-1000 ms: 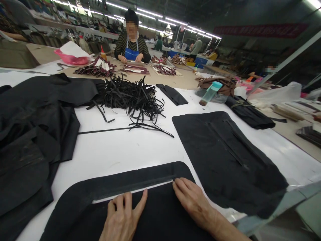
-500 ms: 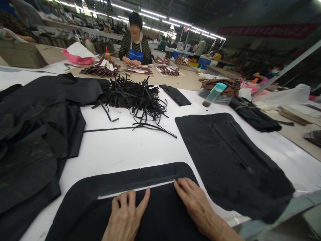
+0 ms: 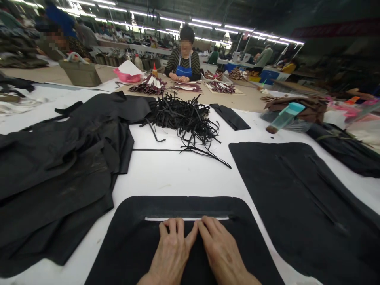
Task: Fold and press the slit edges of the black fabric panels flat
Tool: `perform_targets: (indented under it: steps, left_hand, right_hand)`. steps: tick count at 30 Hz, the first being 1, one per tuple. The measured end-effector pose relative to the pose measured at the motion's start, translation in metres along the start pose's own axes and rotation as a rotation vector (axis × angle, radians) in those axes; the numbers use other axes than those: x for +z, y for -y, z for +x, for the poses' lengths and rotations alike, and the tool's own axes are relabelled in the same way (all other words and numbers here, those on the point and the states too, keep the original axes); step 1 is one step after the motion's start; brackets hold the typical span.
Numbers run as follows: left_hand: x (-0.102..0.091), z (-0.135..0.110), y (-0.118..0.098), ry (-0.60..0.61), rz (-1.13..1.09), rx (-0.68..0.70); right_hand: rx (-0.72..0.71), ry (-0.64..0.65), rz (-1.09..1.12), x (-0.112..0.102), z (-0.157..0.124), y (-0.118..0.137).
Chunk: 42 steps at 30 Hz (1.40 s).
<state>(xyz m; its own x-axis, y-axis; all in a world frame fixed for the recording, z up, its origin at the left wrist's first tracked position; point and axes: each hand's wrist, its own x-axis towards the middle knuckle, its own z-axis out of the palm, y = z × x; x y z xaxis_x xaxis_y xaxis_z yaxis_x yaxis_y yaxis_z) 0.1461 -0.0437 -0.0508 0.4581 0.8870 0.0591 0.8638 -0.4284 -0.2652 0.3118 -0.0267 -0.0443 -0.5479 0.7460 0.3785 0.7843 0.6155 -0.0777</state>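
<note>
A black fabric panel (image 3: 130,237) with rounded corners lies on the white table (image 3: 178,178) right in front of me. A long narrow slit (image 3: 154,218) runs across its upper part, showing white beneath. My left hand (image 3: 172,249) and my right hand (image 3: 221,249) lie flat on the panel side by side, fingers stretched out, fingertips at the slit's lower edge near its middle. Neither hand holds anything.
A stack of similar black panels (image 3: 311,209) lies to the right, a heap of black fabric (image 3: 59,166) to the left, a tangle of black strips (image 3: 187,118) beyond. A teal-capped bottle (image 3: 285,116) lies at right. A person in a blue apron (image 3: 184,65) sits at the far table.
The view swung so the panel now sits square before me. My right hand slid left along the slit and now lies beside my left hand.
</note>
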Motion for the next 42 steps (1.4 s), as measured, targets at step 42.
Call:
perform_targets:
  steps: [42]
  left_hand:
    - [-0.001,-0.045,0.09,-0.283,-0.558,-0.098]
  right_hand:
    - [-0.119,0.101,0.054,0.005,0.038,0.027]
